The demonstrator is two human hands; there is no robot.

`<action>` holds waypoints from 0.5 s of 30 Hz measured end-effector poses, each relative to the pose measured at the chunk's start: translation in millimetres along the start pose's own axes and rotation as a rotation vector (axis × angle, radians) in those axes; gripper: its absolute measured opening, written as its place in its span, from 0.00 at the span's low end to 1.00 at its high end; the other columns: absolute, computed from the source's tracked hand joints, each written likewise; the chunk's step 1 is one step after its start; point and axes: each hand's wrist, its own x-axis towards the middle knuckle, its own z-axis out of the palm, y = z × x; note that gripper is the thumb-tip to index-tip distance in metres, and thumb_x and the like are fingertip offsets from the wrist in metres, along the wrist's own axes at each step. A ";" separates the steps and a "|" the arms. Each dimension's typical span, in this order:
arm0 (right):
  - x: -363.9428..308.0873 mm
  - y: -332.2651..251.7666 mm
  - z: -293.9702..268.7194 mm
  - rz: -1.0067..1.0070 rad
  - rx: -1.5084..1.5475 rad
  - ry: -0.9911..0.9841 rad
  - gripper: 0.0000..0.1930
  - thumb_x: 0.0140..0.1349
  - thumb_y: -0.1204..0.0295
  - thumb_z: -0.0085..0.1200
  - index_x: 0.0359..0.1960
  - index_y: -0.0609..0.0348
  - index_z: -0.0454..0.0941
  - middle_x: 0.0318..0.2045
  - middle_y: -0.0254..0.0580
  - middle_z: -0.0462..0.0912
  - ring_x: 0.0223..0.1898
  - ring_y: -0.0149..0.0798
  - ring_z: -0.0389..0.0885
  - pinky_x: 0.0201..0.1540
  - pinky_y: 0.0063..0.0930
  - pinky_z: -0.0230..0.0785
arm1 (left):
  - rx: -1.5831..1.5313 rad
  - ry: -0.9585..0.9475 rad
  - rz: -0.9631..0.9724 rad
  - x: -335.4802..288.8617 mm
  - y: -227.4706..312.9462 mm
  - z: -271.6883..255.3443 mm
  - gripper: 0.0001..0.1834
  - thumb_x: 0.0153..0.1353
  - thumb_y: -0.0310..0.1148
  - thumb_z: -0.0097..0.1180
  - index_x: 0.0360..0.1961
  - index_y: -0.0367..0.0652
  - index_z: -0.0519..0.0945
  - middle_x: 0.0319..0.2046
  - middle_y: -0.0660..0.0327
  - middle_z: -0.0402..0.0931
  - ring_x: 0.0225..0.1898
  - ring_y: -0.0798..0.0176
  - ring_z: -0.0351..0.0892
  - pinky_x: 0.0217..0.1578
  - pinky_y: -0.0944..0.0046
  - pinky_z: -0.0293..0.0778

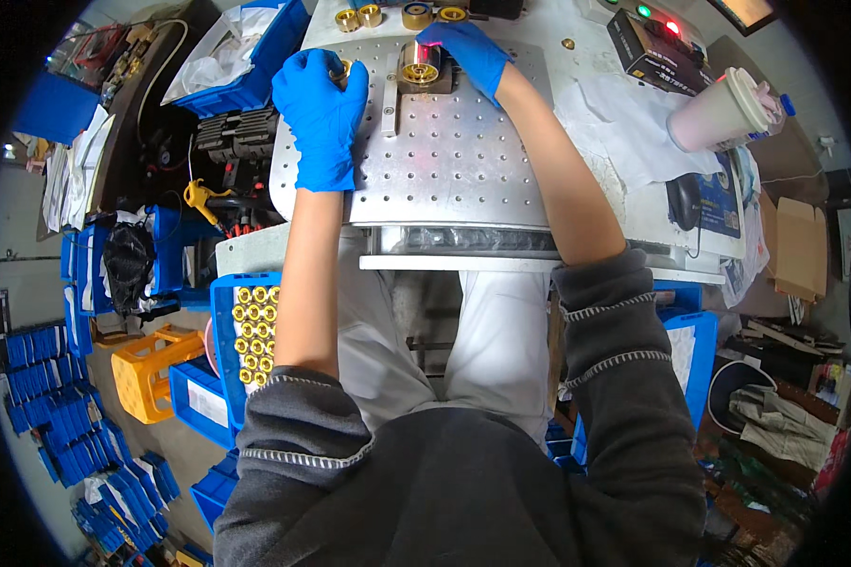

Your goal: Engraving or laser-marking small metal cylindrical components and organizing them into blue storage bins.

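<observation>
My left hand (pixel 323 118), in a blue glove, has its fingers curled round a small round brass part (pixel 344 71) over the left side of a perforated metal plate (pixel 444 161). Most of that part is hidden by the fingers. In a matching blue glove, my right hand (pixel 475 57) grips a shiny cylinder with a brass-coloured end (pixel 421 64) from its right and far side. The cylinder rests against a small metal block (pixel 439 83) on the plate. Between my hands, a narrow metal bar (pixel 390 99) is bolted to the plate.
Several brass rings (pixel 371 15) stand at the plate's far edge. To the right are a black box (pixel 657 52), white paper (pixel 619 123), a lidded cup (pixel 723 109) and a black mouse (pixel 683 202). A blue bin of brass parts (pixel 221 326) sits below my left forearm.
</observation>
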 end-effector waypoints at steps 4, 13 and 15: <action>-2.1 -0.4 -0.7 0.011 -0.008 -0.039 0.14 0.58 0.60 0.52 0.38 0.54 0.82 0.34 0.33 0.80 0.37 0.27 0.74 0.45 0.21 0.64 | -0.009 0.021 0.041 -0.5 -1.3 -2.2 0.16 0.47 0.44 0.63 0.28 0.43 0.78 0.33 0.51 0.75 0.36 0.47 0.73 0.37 0.51 0.68; 31.3 43.0 -40.7 0.135 0.032 0.113 0.16 0.58 0.57 0.50 0.31 0.58 0.78 0.33 0.47 0.80 0.34 0.40 0.79 0.39 0.36 0.70 | -0.045 0.049 0.049 2.7 10.2 5.4 0.14 0.50 0.43 0.62 0.28 0.43 0.77 0.33 0.51 0.75 0.37 0.48 0.72 0.37 0.50 0.67; 35.3 42.8 -51.7 -0.045 -0.481 0.099 0.16 0.58 0.57 0.49 0.30 0.60 0.77 0.32 0.52 0.80 0.32 0.46 0.79 0.37 0.40 0.70 | 0.040 0.097 0.112 3.2 3.8 10.8 0.13 0.51 0.41 0.61 0.28 0.42 0.77 0.30 0.51 0.74 0.35 0.48 0.72 0.35 0.51 0.67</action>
